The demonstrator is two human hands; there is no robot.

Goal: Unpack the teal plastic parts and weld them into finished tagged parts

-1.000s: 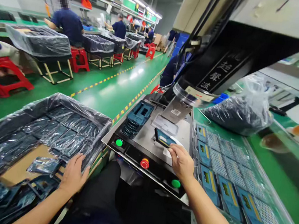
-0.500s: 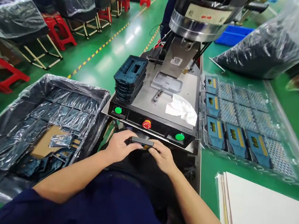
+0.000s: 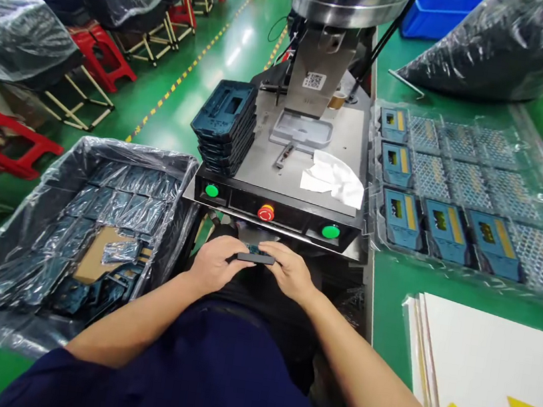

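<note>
Dark charcoal on its upper edge with a glimpse of teal behind, a thin flat part (image 3: pixel 255 258) sits level between my hands, just in front of and below the steel press base (image 3: pixel 262 162). It looks like a slim rectangular bar seen almost edge-on, so its face is mostly hidden. My left hand (image 3: pixel 215 264) and right hand (image 3: pixel 289 273) close in from either end, fingers pressed together and pinching it between them. Behind the part, the black front of the press base carries a red stop button (image 3: pixel 265 213) between two green buttons (image 3: pixel 211 190) (image 3: pixel 331 231). On the base's left side stands a stack of teal frames (image 3: pixel 223 126), and a crumpled white cloth (image 3: pixel 333 178) lies on its right side. To the base's right sits a clear tray (image 3: pixel 453 202) of blue parts. To its left is a bin (image 3: pixel 93 252) lined with plastic film, holding more teal pieces.
</note>
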